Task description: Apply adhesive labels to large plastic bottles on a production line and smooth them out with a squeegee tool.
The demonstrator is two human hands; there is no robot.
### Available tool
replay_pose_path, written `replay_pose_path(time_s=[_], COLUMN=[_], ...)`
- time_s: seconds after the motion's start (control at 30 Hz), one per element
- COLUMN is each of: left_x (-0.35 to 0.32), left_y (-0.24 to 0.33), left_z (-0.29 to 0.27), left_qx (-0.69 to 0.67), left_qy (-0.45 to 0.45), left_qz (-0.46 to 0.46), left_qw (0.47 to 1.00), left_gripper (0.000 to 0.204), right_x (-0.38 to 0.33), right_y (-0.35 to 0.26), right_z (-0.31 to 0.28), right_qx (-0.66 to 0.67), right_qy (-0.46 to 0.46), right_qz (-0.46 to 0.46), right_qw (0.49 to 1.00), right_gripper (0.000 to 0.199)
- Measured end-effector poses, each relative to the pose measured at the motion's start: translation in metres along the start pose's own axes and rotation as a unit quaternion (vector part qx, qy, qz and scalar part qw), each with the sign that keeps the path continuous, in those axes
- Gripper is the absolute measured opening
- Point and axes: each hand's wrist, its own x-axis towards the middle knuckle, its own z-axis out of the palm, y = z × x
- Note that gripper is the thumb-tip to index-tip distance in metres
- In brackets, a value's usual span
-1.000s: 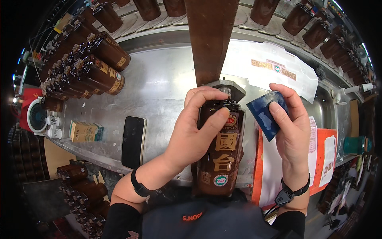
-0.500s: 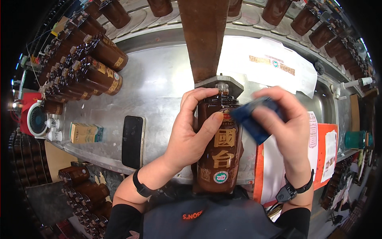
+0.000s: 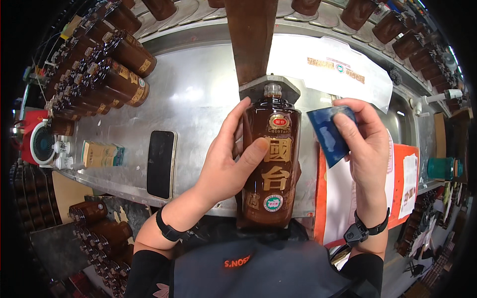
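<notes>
**Bottle held, cloth beside it**

Nearest me, my left hand (image 3: 223, 164) grips the brown bottle (image 3: 271, 164), fingers (image 3: 238, 119) curled round its left side and thumb across its front label. The bottle stands close to my chest, over the near edge of the steel bench (image 3: 198, 94), its neck under a brown post (image 3: 251, 39). My right hand (image 3: 365, 144) pinches a blue cloth (image 3: 328, 134) just right of the bottle's shoulder. Left lies a black phone (image 3: 161, 164); farther off, more bottles (image 3: 114, 69) lie clustered.
</notes>
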Motion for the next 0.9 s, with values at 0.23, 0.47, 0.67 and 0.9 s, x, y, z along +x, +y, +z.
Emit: replay_pose_path(time_s=[0.23,0.47,0.67,0.9], left_x=[-0.003,-0.002,-0.002,-0.006], left_y=[0.002,-0.002,-0.002,-0.007], left_z=[0.003,0.000,0.003,-0.007], left_qx=[0.077,-0.050,0.044,0.019], left_qy=[0.001,0.019,-0.005,-0.046], left_qz=[0.018,0.015,0.030,0.017], left_qw=[0.997,0.998,0.999,0.999], left_gripper=[0.082,0.077,0.080,0.101], right_x=[0.009,-0.009,-0.026,-0.029], right_y=[0.021,0.013,0.003,-0.005], right_z=[-0.001,-0.003,0.009,0.022], right_qx=[-0.047,-0.026,0.001,-0.128], right_qy=[0.011,0.042,-0.008,-0.062], right_qz=[-0.001,-0.026,-0.018,-0.116], right_qw=[0.999,0.998,1.000,0.983], right_gripper=[0.030,0.035,0.046,0.023])
